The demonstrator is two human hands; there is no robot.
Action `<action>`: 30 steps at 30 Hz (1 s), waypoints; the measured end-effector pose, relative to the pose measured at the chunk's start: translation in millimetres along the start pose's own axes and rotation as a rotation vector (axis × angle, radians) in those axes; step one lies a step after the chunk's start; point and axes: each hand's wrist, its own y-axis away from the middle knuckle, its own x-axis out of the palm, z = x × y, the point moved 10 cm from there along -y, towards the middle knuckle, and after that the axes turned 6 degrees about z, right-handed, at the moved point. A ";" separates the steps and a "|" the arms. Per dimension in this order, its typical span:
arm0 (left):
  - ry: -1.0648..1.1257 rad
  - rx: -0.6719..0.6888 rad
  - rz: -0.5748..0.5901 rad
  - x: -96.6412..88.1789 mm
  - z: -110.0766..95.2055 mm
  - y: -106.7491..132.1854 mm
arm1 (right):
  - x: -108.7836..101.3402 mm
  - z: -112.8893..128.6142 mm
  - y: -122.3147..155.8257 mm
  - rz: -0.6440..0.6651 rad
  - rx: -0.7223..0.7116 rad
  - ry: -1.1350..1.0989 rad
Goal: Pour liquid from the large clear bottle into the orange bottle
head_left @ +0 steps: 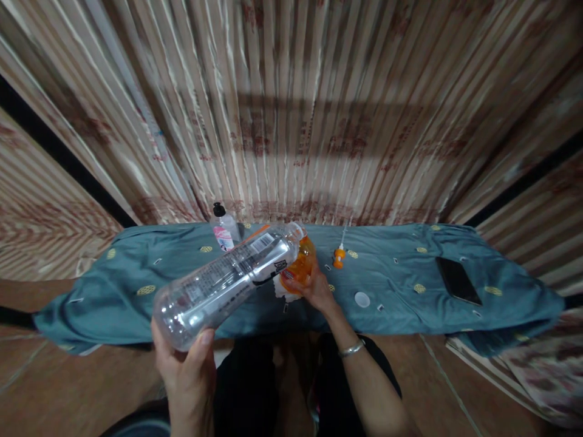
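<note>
My left hand grips the base of a large clear plastic bottle, held tilted with its open neck pointing up and to the right. The neck meets a small orange bottle, which my right hand holds just above the teal cloth. A white cap lies on the cloth right of my right hand. An orange cap lies farther back.
A small bottle with a black cap and pink label stands at the back of the cloth. A black phone lies at the right. A striped curtain hangs behind. My legs are below the table edge.
</note>
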 end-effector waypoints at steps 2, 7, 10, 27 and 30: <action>-0.001 0.011 0.032 4.6 -3.8 0.5 | -0.1 -0.9 -0.5 -0.014 0.001 0.015; -0.013 0.030 0.039 8.6 -9.9 1.1 | 1.0 1.1 -1.8 -0.009 -0.029 0.043; -0.018 0.017 0.023 7.1 -8.2 -0.1 | 1.0 2.9 -2.1 -0.003 -0.036 0.028; 0.017 0.014 0.038 8.4 -7.7 2.7 | 1.8 3.5 -1.0 0.007 -0.009 0.047; 0.024 0.018 0.041 9.3 -10.3 4.1 | 0.9 1.9 -0.9 0.004 0.011 0.056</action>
